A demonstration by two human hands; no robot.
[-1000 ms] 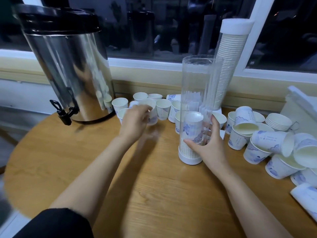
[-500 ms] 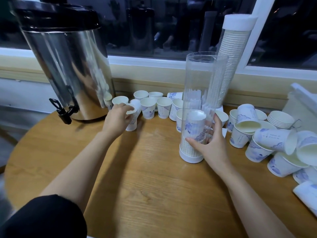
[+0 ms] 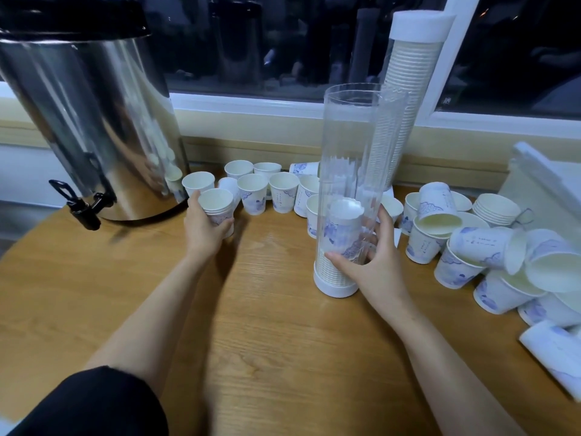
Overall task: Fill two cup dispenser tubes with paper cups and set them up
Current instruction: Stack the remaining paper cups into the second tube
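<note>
**On the bench (image 3: pixel 267 341): one tube partly loaded, one full**

Near the middle of the bench a clear tube (image 3: pixel 355 146) stands upright on its white base. Its lower part holds nested cups (image 3: pixel 341 228), bottoms up. Above them it is see-through, and its top is open. The right hand (image 3: pixel 377 265) grips this tube low down, with the thumb across the near side and the fingers curled round the far side.

Further left, the left hand (image 3: pixel 204 229) is wrapped round a short stack of cups (image 3: pixel 217 204), mouths up. Whether the stack rests on the wood or is held just off it cannot be told. Just beside it, a row of loose cups (image 3: pixel 283 191) stands upright along the wall.

Behind the clear tube a second tube (image 3: pixel 405 89), packed with cups up to its white cap, stands tilted in front of the window frame (image 3: pixel 503 121). At the right lies a heap of cups (image 3: pixel 490 247), some upright, some on their sides. A steel urn (image 3: pixel 88 121) with a black tap (image 3: pixel 81 206) stands at the left rear.
</note>
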